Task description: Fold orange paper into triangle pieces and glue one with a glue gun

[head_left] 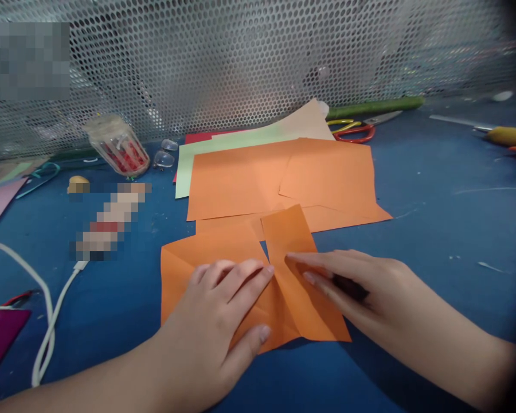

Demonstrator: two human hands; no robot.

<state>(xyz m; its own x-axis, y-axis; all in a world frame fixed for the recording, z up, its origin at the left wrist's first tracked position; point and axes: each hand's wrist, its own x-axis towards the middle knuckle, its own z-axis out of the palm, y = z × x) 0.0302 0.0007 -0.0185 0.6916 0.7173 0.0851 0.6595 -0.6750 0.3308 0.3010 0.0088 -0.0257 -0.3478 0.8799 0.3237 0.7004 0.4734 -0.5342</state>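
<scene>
A creased sheet of orange paper point(178, 269) lies on the blue table, with a raised fold running along its middle. My left hand point(227, 315) rests flat on it, palm down, fingers stretched out. A narrow upright flap point(286, 229) of the same orange sheet stands right of a small gap. My right hand point(370, 287) touches this flap from the right; its index fingertip and thumb tip are apart on the paper, and the other fingers are mostly hidden. Larger orange sheets point(241, 178) lie just beyond, overlapping pale green paper point(184, 172).
Scissors point(355, 133) with red and yellow handles lie at the back, near a green stick point(374, 108). A glass jar point(118, 146) with red contents tilts at back left. A white cable point(62, 301) runs along the left. Behind everything stands a perforated metal panel point(241, 57).
</scene>
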